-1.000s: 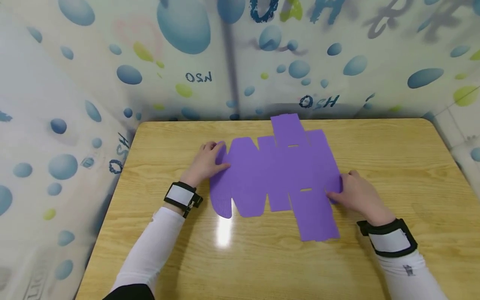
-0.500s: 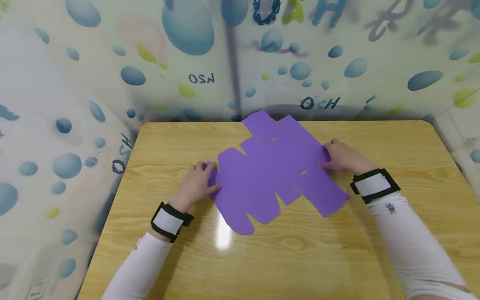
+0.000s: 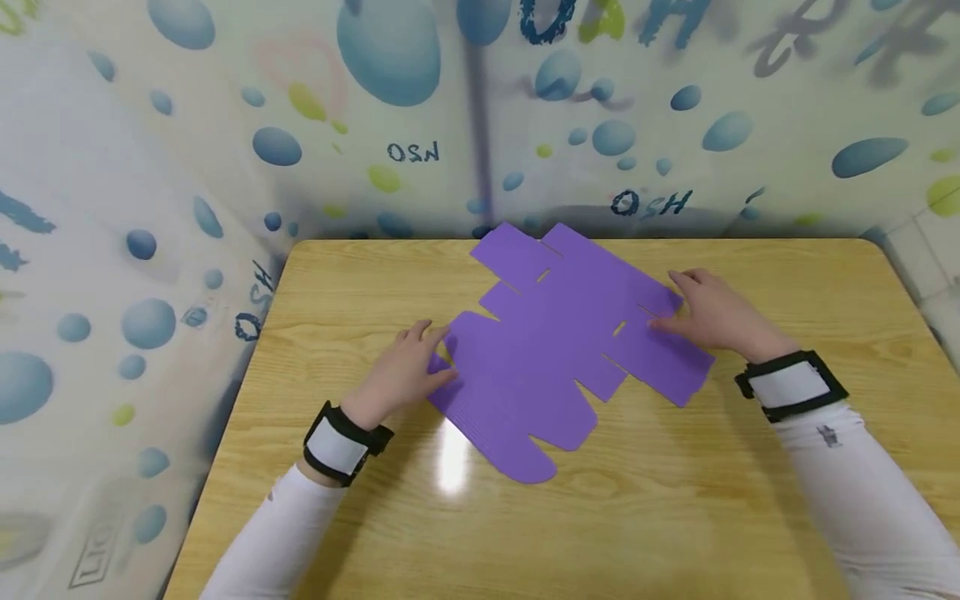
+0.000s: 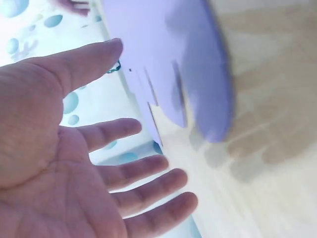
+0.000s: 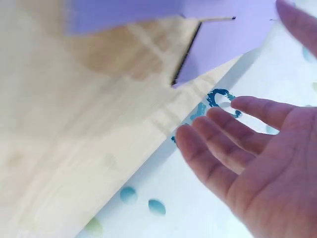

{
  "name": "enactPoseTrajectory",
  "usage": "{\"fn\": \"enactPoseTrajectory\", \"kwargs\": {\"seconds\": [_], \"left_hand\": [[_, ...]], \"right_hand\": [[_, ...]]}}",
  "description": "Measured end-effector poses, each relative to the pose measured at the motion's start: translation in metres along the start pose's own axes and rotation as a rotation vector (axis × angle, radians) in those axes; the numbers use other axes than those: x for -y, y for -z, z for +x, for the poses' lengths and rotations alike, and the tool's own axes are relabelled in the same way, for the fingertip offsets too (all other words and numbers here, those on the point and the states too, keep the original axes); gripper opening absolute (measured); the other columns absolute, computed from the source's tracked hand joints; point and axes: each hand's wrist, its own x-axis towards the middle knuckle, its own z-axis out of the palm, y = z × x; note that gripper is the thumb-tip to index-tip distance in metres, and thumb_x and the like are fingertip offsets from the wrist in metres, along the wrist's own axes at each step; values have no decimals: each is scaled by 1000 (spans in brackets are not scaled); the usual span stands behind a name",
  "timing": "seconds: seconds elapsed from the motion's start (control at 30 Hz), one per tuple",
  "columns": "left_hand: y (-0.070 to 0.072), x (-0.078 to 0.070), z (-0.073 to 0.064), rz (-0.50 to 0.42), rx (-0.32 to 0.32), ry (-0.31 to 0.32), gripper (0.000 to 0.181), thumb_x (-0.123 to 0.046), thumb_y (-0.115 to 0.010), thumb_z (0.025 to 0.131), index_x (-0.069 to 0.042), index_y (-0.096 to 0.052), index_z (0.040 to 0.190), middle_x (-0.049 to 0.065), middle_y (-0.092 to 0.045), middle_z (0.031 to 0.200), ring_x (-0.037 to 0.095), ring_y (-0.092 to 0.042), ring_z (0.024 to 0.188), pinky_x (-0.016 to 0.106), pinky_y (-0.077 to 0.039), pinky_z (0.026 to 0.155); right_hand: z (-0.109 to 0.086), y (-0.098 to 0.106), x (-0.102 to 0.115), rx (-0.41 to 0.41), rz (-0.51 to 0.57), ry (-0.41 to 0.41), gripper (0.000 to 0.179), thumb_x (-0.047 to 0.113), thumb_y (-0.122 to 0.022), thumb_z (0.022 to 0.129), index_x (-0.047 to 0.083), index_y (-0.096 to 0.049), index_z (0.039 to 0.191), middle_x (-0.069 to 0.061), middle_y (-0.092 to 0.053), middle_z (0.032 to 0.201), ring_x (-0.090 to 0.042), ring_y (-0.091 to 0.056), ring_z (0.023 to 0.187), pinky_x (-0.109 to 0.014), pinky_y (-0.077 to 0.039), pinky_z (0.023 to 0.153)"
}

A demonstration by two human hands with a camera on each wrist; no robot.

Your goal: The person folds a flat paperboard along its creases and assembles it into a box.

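Note:
A flat purple die-cut box blank (image 3: 540, 333) lies slanted on the wooden table, with flaps, notches and two narrow slots. Its rounded, ribbed end points toward the lower middle of the head view. My left hand (image 3: 399, 373) is at the blank's left corner, fingers spread and relaxed. In the left wrist view that palm (image 4: 54, 173) shows bare, with space between the fingers and the purple board (image 4: 148, 34). Over at the right flap is my right hand (image 3: 720, 315), its thumb overlapping the board. The right wrist view shows loose fingers (image 5: 218, 163) holding nothing.
The wooden table (image 3: 600, 517) reaches back to a wall covering (image 3: 420, 192) printed with blue and green drops. One far flap of the blank reaches the table's back edge. A bright glare spot (image 3: 452, 467) shows left of the blank.
The purple box blank has turned counterclockwise, its left end swinging nearer and its right end going farther back. Both hands held its ends earlier; now their fingers have loosened from it.

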Motion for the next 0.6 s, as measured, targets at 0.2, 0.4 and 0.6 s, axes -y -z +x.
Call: {"fn": "enactPoseTrajectory", "kwargs": {"seconds": [0.2,0.4,0.6], "left_hand": [[6,-9,35,5,84,-6,75,-38,-71,99,-4,-39,158,31,-34,158,53,-36,141,62,-40,109],[0,-9,47,51,100,-10,74,-35,-74,97,-3,-42,156,27,-43,151,50,-41,137,58,-44,106],[-8,-17,43,103,76,-60,76,-30,-82,91,-4,-46,153,26,-48,143,46,-48,128,54,-49,101]], "right_hand": [[-57,-28,-4,35,-28,-29,122,68,-79,79,-18,-30,151,-44,-34,147,-64,-36,130,-74,-39,100],[-73,-41,1,-31,-28,17,112,60,-84,79,-14,-37,148,-40,-40,143,-60,-42,125,-71,-44,95],[-61,-30,-8,-11,-67,26,107,53,-86,79,-14,-38,148,-40,-46,135,-59,-48,120,-69,-48,89]]}}
